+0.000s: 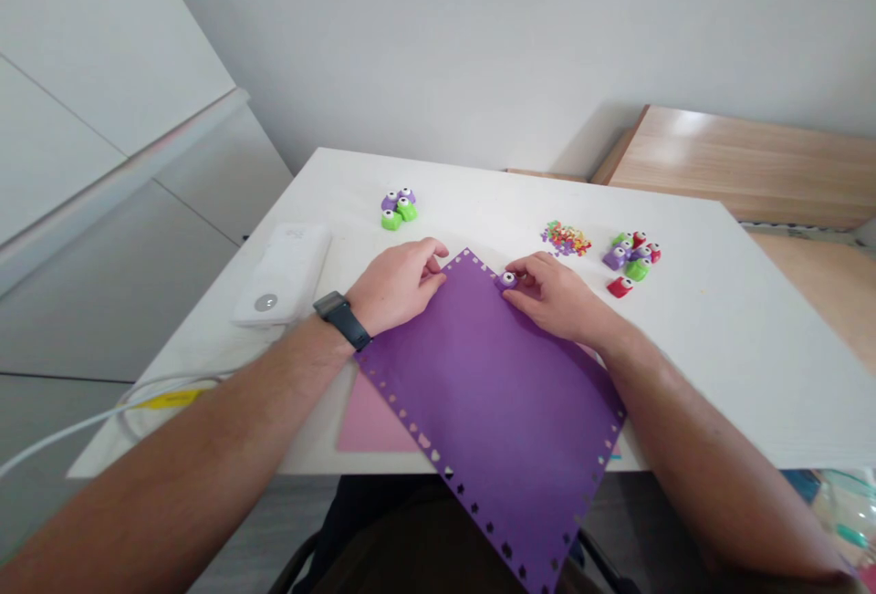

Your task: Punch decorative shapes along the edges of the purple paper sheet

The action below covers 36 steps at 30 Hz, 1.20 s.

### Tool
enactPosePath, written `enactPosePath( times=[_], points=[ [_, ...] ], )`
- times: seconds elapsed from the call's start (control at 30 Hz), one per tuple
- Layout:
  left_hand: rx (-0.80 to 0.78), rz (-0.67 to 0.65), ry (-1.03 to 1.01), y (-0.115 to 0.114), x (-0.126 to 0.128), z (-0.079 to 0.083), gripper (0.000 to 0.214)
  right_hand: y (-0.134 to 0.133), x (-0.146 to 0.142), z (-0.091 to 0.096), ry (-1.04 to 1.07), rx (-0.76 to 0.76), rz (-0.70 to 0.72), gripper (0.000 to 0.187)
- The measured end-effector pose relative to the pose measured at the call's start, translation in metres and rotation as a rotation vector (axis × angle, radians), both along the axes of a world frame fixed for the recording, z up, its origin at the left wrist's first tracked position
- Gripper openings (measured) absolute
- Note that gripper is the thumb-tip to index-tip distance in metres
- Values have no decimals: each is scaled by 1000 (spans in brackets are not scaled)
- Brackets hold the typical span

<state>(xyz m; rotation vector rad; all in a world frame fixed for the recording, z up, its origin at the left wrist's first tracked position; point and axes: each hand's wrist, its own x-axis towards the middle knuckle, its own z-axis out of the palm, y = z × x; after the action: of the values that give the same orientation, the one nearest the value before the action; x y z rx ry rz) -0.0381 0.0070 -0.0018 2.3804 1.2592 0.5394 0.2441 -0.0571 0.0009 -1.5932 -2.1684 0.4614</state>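
Craft punches (pixel 398 209) on the white table (pixel 691 338) — paper confetti (pixel 565 238) beside more punches (pixel 626 256), a white power bank (pixel 280 275)

My right hand (pixel 556 298) grips what looks like a small purple craft punch (pixel 507 280) on the purple paper sheet (pixel 489 402); my left hand (pixel 397 286) touches its corner.

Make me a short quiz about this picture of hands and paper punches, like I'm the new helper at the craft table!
1. Which hand holds the small purple craft punch on the edge of the purple paper sheet?
2. True or false: the watch is on the right wrist.
3. Fill in the blank: the punch lying apart from the cluster on the right is coloured ____.

Key:
1. The right hand.
2. False, it is on the left wrist.
3. Red.
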Motion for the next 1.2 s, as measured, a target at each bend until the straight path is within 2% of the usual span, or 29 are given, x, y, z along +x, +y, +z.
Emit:
enactPosePath(
  times=[0.33, 0.63, 1.2],
  points=[
    [-15, 74, -7, -3, 6, -1, 31, 0, 1, -2, 15, 18, 19, 28],
    [-45, 71, -34, -3, 7, 1, 29, 2, 3, -3, 8, 29, 39, 32],
    [-43, 71, -112, -1, 10, -7, 24, 1, 3, -5, -9, 51, 48, 33]
  ],
)
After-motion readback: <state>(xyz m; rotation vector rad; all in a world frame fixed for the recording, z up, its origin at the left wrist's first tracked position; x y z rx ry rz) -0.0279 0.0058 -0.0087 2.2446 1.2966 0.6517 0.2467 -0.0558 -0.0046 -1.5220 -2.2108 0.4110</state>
